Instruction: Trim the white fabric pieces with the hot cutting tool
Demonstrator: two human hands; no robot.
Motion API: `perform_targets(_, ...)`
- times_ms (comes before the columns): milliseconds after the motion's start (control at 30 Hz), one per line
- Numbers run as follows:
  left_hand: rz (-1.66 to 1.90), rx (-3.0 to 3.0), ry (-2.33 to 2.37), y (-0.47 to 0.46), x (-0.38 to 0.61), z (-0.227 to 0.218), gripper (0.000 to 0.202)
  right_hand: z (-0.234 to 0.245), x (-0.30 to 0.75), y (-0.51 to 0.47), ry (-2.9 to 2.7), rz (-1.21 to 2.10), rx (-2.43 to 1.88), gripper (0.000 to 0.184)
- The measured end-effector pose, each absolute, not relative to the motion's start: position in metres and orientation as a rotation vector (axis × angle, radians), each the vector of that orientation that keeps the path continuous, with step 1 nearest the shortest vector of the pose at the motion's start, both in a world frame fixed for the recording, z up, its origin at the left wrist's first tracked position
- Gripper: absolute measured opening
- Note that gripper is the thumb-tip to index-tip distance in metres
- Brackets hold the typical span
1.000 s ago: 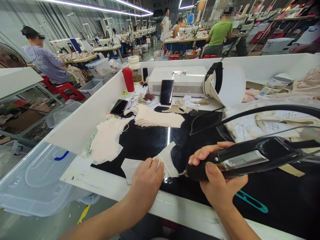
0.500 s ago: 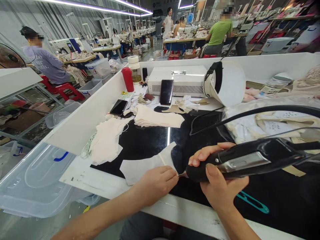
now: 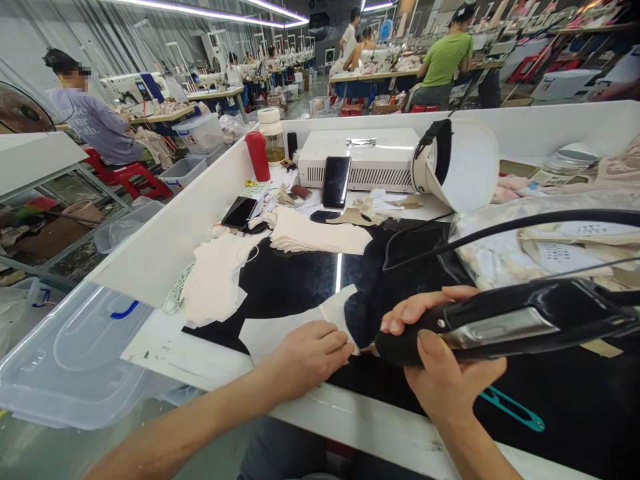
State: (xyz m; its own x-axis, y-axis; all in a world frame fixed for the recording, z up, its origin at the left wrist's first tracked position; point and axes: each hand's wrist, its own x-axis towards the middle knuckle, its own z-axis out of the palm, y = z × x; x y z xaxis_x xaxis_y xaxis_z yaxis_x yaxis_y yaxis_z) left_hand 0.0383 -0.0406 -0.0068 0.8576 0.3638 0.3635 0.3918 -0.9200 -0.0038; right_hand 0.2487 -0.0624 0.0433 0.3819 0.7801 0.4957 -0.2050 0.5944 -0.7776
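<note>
A white cut fabric piece (image 3: 287, 328) with curved edges lies flat near the table's front edge. My left hand (image 3: 317, 350) rests over its right part, fingers closed together and gripping the fabric close to its lower right corner. My right hand (image 3: 440, 353) is wrapped round a black corded hand tool (image 3: 530, 327), thumb on the near side by its long metal lever. The tool's narrow tip points left and reaches the fabric's corner beside my left fingertips; whether it touches cannot be made out. Beyond lies a stack of cream fabric pieces (image 3: 320, 233).
More cream pieces (image 3: 213, 280) lie left. A teal flat tool (image 3: 515, 409) rests below my right wrist. Behind stand a phone (image 3: 337, 181), a white vented box (image 3: 385, 157), a red cup (image 3: 257, 157) and a white visor (image 3: 473, 167). A bag of fabric (image 3: 560, 240) sits right; the tool's cable arches over it.
The tool and my right hand have shifted slightly right in view. My left hand has moved up a little on the fabric. The whole view has also shifted slightly.
</note>
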Motion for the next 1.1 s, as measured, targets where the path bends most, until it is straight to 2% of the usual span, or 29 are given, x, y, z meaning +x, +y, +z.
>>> perform_targets(233, -0.763, -2.888, -0.492, -0.036, 0.034, -0.014, 0.022, 0.047, 0.247, -0.059, -0.988, 0.691, -0.676, 0.041)
perform_targets(800, -0.719, -3.058, -0.642, -0.037, 0.025, -0.016, 0.023, 0.063, 0.244, -0.046, -0.880, 0.607, -0.670, 0.046)
perform_targets(1100, -0.684, -3.088, -0.706, -0.038, 0.027, -0.024, 0.028, 0.055, 0.241, -0.039, -0.916, 0.629, -0.656, 0.045)
